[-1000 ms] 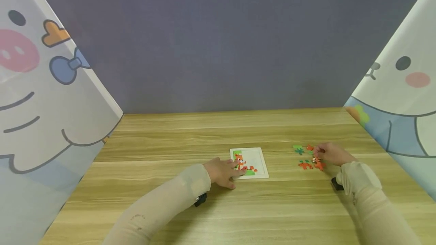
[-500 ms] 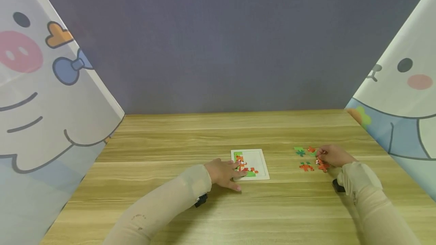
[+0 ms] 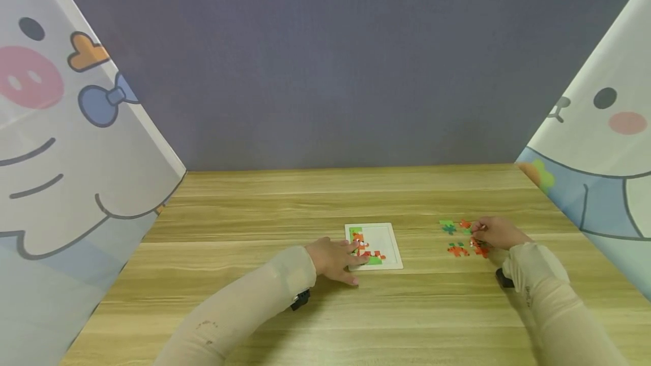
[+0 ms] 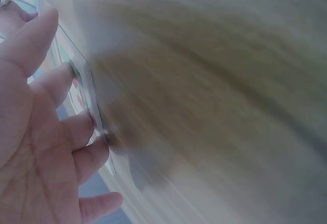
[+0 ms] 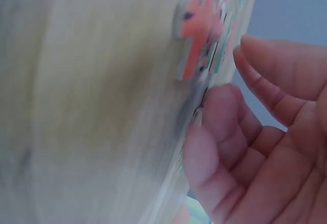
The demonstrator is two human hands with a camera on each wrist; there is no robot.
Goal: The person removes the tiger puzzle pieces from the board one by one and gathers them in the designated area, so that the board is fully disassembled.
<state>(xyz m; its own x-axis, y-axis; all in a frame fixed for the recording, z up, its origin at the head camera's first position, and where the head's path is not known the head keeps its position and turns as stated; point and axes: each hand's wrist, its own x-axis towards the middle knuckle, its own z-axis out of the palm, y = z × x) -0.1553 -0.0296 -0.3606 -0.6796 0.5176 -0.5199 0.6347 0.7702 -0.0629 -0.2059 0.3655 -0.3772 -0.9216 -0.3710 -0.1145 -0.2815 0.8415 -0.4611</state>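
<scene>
My left hand (image 3: 333,258) rests with spread fingers on the left side of a white-framed jigsaw puzzle tray (image 3: 391,247). Green and orange pieces (image 3: 375,258) fill the tray's left and lower parts, and the upper right is bare white. At the right, my right hand (image 3: 499,233) is down among loose puzzle pieces with its fingertips drawn together. In the right wrist view, the thin edge of a puzzle piece (image 5: 197,116) shows between thumb and finger; the rest is hidden. An orange piece (image 5: 196,32) lies beside that hand, blurred and tilted.
Loose green pieces (image 3: 447,226) and an orange-and-green piece (image 3: 458,250) lie left of the right hand. A wood-grain table (image 3: 264,202) carries everything. A grey panel (image 3: 325,72) stands behind it, with cartoon-printed panels (image 3: 610,146) at both sides.
The right fingers have shifted slightly over the loose pieces, and the orange piece under them has moved and turned a little. The left thumb has spread out slightly; the tray stays put.
</scene>
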